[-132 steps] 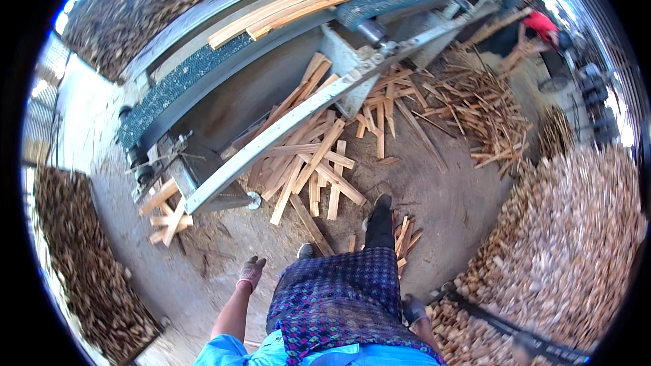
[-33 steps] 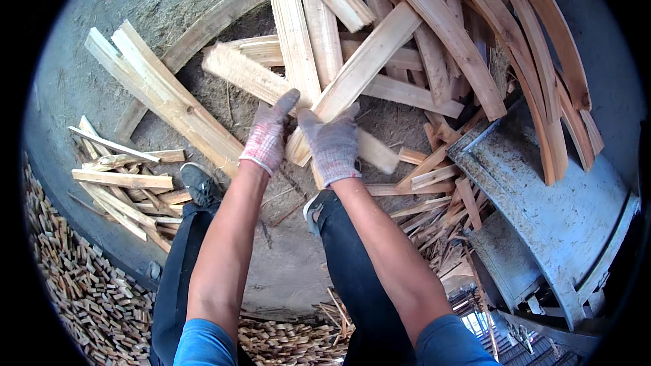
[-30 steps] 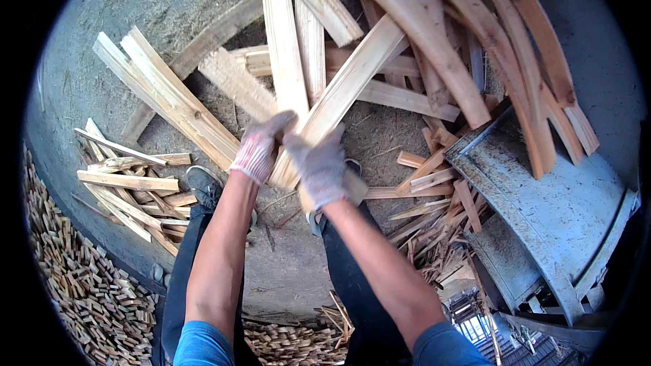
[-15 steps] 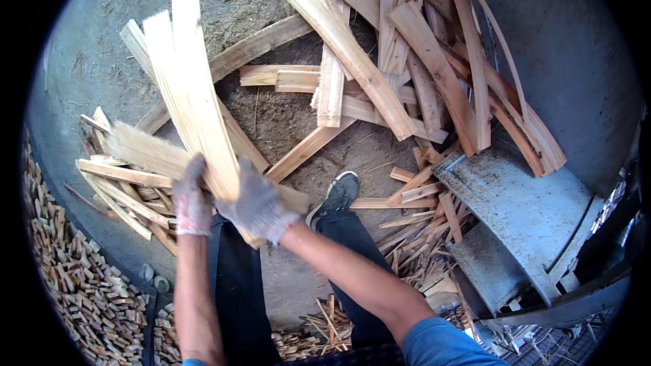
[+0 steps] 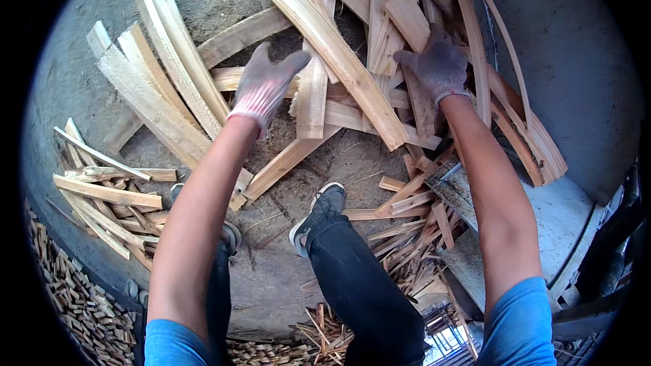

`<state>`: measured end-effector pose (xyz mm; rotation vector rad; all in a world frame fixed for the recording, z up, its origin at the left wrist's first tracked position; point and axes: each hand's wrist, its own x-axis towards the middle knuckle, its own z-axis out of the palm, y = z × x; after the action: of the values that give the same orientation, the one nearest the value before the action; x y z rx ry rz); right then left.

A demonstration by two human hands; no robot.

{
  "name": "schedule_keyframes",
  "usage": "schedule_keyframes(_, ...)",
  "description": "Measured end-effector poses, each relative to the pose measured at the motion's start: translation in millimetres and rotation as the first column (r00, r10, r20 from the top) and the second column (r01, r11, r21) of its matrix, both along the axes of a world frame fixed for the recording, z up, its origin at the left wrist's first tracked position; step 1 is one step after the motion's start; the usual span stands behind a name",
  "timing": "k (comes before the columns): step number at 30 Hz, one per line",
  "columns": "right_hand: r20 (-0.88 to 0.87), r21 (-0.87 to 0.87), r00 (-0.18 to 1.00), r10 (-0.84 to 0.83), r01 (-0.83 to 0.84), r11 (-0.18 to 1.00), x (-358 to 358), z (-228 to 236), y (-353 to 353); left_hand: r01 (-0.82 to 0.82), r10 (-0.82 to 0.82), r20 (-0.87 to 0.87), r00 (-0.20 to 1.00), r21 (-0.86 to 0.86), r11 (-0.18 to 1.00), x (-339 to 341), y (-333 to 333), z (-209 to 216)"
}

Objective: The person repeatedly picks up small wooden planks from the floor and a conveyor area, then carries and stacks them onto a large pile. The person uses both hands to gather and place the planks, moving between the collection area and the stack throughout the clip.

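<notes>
My left hand (image 5: 264, 85), in a grey glove with a pale cuff, is held over the short planks near the middle with thumb and fingers apart and nothing in it. My right hand (image 5: 439, 64), gloved alike, lies over a curved wooden plank (image 5: 409, 20) in the pile at the upper right. Its thumb sticks out to the left, away from the fingers; the fingertips are partly hidden. A long straight plank (image 5: 332, 51) lies slanting between my hands. Left of my left arm, several pale planks (image 5: 152, 102) lie fanned out in a bundle.
Thin sticks and offcuts (image 5: 112, 196) are heaped at the left. Stacked wood pieces (image 5: 74, 285) show at the lower left. A grey metal machine part (image 5: 556, 210) stands at the right, with splintered scraps (image 5: 407, 251) beside it. My shoe (image 5: 322, 213) rests on the dusty floor (image 5: 271, 298).
Both hands have let go of the pale planks, which now lie at the left. My left hand has moved up and right; my right hand has reached out to the upper right pile.
</notes>
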<state>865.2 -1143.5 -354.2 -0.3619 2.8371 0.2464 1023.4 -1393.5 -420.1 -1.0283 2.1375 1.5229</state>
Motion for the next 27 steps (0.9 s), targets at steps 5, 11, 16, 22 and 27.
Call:
schedule_keyframes(5, -0.013, -0.221, 1.000, 0.005, -0.008, 0.975, -1.5, -19.1, -33.1, -0.007, 0.023, -0.034, 0.999, 0.404, 0.915, -46.9, 17.7, -9.1)
schedule_keyframes(11, 0.213, -0.450, 0.943, -0.257, 0.328, 0.830, -38.9, -25.5, -47.1, -0.172, 0.126, 0.117, 0.985, 0.628, 0.759, -36.9, 35.7, 9.1)
schedule_keyframes(16, 0.319, -0.438, 0.890, -0.325, 0.443, 0.782, 4.7, -23.8, -88.3, -0.321, 0.286, 0.159, 0.945, 0.631, 0.706, 26.3, 58.4, 33.7)
schedule_keyframes(22, 0.505, -0.470, 0.831, -0.233, 0.491, 0.733, 146.8, -33.1, -146.2, -0.444, 0.388, 0.224, 0.894, 0.321, 0.837, 126.6, 28.6, 77.3)
schedule_keyframes(27, 0.724, -0.366, 0.674, 0.149, 0.192, 0.910, 225.9, -11.2, -192.9, -0.492, 0.471, 0.160, 0.867, 0.138, 0.859, 196.6, -68.5, 79.1)
